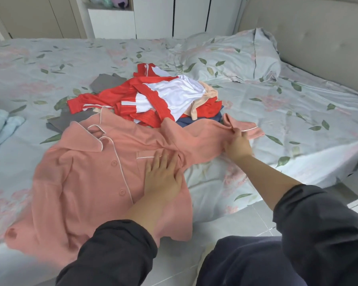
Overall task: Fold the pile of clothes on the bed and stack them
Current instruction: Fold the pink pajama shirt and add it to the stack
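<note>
pink shirt (87, 172): lies front up near the edge of the bed (287, 104); it has buttons, thin white trim, a chest pocket and an open collar.
sleeve (205, 133): stretched out to the right, a bit bunched.
pile (159, 100): messy heap just behind the pink shirt, touching it; red and white on top, peach, blue and grey under.

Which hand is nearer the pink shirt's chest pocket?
Left. The left hand lies flat, fingertips at the chest pocket; the right hand grips the sleeve well to its right.
</note>
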`<action>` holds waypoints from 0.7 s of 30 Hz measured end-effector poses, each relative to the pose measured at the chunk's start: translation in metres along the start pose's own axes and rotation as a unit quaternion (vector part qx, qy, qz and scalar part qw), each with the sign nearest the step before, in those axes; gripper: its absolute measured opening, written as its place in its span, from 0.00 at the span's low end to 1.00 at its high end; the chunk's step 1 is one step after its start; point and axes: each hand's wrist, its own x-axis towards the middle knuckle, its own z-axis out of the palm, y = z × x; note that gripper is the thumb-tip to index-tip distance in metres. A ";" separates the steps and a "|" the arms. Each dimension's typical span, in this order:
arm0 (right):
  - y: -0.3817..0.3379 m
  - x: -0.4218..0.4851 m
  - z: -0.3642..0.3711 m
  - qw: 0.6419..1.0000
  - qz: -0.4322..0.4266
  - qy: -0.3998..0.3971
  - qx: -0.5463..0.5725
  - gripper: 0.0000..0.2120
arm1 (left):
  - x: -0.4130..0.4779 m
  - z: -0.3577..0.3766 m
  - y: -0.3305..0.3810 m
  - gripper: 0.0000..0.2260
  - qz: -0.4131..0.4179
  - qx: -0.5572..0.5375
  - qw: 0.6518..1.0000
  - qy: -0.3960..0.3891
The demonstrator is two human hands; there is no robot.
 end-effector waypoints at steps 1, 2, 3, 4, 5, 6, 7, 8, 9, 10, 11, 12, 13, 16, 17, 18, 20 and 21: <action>0.003 0.007 -0.002 0.999 0.022 0.021 0.013 0.26 | 0.006 0.002 0.002 0.25 0.002 -0.005 1.000 0.000; 0.007 0.014 -0.003 0.998 0.048 0.037 0.014 0.26 | 0.010 0.004 0.003 0.25 0.010 -0.003 1.000 0.000; 0.012 0.021 -0.004 0.996 0.075 0.042 0.008 0.27 | 0.014 0.006 0.003 0.25 0.020 0.004 1.000 0.000; 0.016 0.028 -0.004 0.995 0.097 0.038 -0.007 0.28 | 0.018 0.008 0.002 0.25 0.029 0.009 1.000 0.002; 0.021 0.035 -0.006 0.993 0.113 0.022 -0.028 0.28 | 0.021 0.008 0.001 0.26 0.034 0.012 0.999 0.004; 0.025 0.043 -0.007 0.992 0.118 0.013 -0.048 0.24 | 0.022 0.008 0.000 0.27 0.036 0.015 0.999 0.004; 0.027 0.052 -0.009 0.991 0.121 0.013 -0.050 0.20 | 0.023 0.008 0.000 0.29 0.038 0.017 0.999 0.004; 0.027 0.060 -0.014 0.990 0.137 0.021 -0.033 0.17 | 0.024 0.008 0.001 0.32 0.040 0.017 0.999 0.005; 0.027 0.073 -0.022 0.985 0.168 0.037 0.025 0.17 | 0.024 0.007 0.001 0.33 0.044 0.016 0.999 0.007; 0.024 0.084 -0.034 0.971 0.205 0.042 0.112 0.18 | 0.024 0.007 0.001 0.34 0.048 0.019 0.999 0.008; 0.023 0.096 -0.047 0.951 0.233 0.047 0.200 0.19 | 0.024 0.006 0.001 0.34 0.051 0.025 0.998 0.010; 0.021 0.107 -0.062 0.927 0.247 0.055 0.277 0.20 | 0.024 0.006 0.001 0.33 0.052 0.028 0.998 0.012; 0.022 0.120 -0.075 0.901 0.263 0.099 0.329 0.23 | 0.024 0.005 0.001 0.33 0.052 0.027 0.998 0.015; 0.031 0.136 -0.096 0.863 0.239 0.181 0.406 0.37 | 0.023 0.004 0.001 0.32 0.055 0.035 0.998 0.012; 0.035 0.136 -0.096 0.882 0.234 0.172 0.372 0.40 | 0.022 0.003 0.001 0.32 0.055 0.033 0.998 0.010; 0.041 0.132 -0.091 0.903 0.236 0.159 0.323 0.38 | 0.022 0.003 0.001 0.32 0.055 0.028 0.998 0.008; 0.049 0.122 -0.076 0.939 0.250 0.118 0.202 0.23 | 0.023 0.002 0.000 0.33 0.054 0.028 0.998 0.000; 0.049 0.114 -0.067 0.951 0.260 0.065 0.152 0.11 | 0.023 0.003 0.000 0.33 0.053 0.032 0.998 -0.004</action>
